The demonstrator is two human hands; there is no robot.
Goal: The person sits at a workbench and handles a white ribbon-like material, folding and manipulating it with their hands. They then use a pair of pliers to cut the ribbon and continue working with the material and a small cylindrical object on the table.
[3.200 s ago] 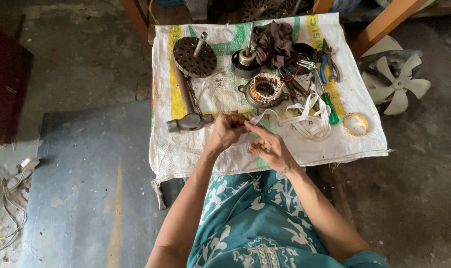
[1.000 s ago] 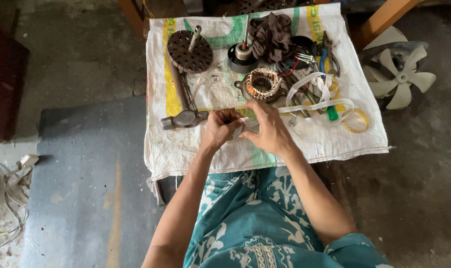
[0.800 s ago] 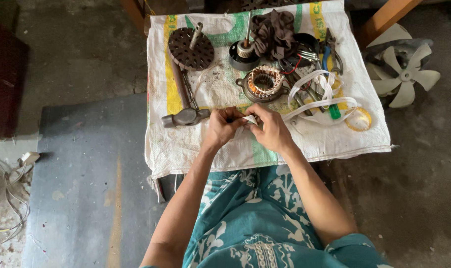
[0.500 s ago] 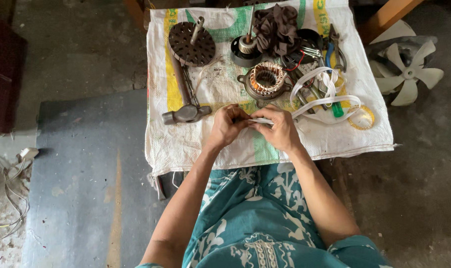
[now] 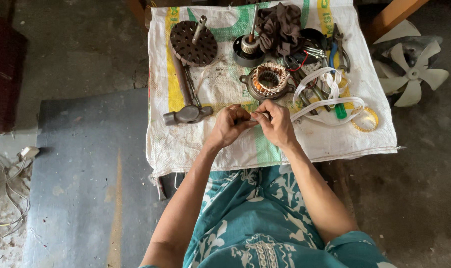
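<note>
Both hands meet just in front of the stator (image 5: 270,81): left hand (image 5: 231,124) and right hand (image 5: 275,121) pinch a small piece between them, too small to identify. Motor is fully stripped: perforated end cover (image 5: 193,43), rotor (image 5: 247,45), hammer (image 5: 187,114) and white tape (image 5: 329,101) lie loose on the counter (image 5: 185,144). Reassembly not begun.

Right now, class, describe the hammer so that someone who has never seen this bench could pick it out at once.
Find the white woven sack spread as a work cloth. Along its left side, beside the yellow stripe, lies the hammer, just left of the person's left hand. It is the only long-handled tool there, its grey metal head nearest the person.
</note>
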